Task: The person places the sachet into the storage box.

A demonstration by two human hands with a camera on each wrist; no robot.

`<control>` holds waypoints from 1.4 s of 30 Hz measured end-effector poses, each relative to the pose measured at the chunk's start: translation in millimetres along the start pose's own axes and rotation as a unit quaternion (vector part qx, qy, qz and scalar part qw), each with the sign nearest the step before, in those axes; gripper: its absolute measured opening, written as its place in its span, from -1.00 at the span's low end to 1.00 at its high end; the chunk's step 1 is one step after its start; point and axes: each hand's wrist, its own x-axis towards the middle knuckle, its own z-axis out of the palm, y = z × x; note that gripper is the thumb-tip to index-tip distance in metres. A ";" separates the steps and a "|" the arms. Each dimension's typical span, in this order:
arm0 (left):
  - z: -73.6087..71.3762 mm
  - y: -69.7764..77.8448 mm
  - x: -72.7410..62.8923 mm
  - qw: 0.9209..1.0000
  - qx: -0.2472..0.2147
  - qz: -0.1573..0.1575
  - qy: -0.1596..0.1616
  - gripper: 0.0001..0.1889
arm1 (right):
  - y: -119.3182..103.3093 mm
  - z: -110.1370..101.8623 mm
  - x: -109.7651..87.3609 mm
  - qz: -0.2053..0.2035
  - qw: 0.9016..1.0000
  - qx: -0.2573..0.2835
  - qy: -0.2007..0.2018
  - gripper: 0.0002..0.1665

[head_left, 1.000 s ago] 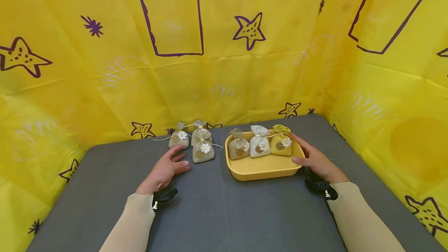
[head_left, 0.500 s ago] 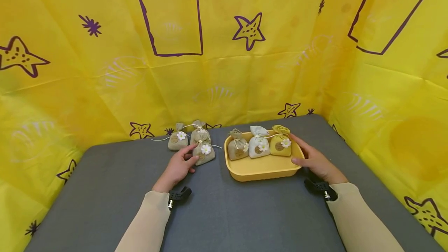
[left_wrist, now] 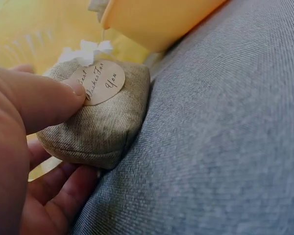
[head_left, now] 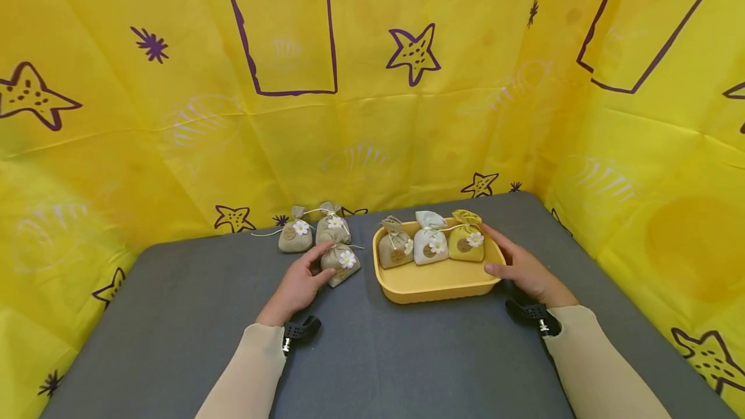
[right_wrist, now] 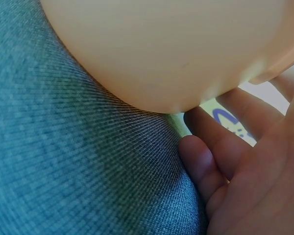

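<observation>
My left hand [head_left: 299, 284] pinches a small beige sachet [head_left: 343, 267] with a white flower; in the left wrist view its thumb lies on the round paper label [left_wrist: 102, 84] and fingers reach beneath the cloth [left_wrist: 103, 127]. The sachet is tilted, low at the grey surface. Two more beige sachets, a left one [head_left: 295, 236] and a back one [head_left: 334, 225], stand just behind. My right hand [head_left: 526, 270] holds the right end of a yellow plastic tray [head_left: 436, 293], thumb over the rim. Inside, along the back wall, sit a brown sachet [head_left: 396, 247], a white one [head_left: 431, 244] and a yellow one [head_left: 467, 241].
A dark grey cloth [head_left: 384, 361] covers the table. Yellow fabric [head_left: 361, 121] with purple starfish drawings hangs behind it, and another yellow side [head_left: 663, 212] closes in on the right. Black wrist mounts [head_left: 302, 328] sit at both sleeves.
My left hand has moved right to the front beige sachet and taken hold of it, then shifted and tilted it slightly toward me. The right hand and tray have stayed in place.
</observation>
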 end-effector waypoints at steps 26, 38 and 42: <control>-11.3 39.0 -2.4 0.995 0.094 0.042 -0.013 -0.80 | -3.1 -1.1 0.0 -0.004 1.000 -0.002 -0.002 -0.02; -20.3 86.6 -0.8 0.997 0.072 0.039 -0.008 -0.84 | -5.2 -0.3 -0.3 0.000 1.000 -0.001 -0.001 -0.02; -15.8 108.3 4.9 0.997 0.059 0.059 -0.009 -0.84 | -6.7 -0.5 -0.6 0.001 1.000 0.001 -0.002 -0.02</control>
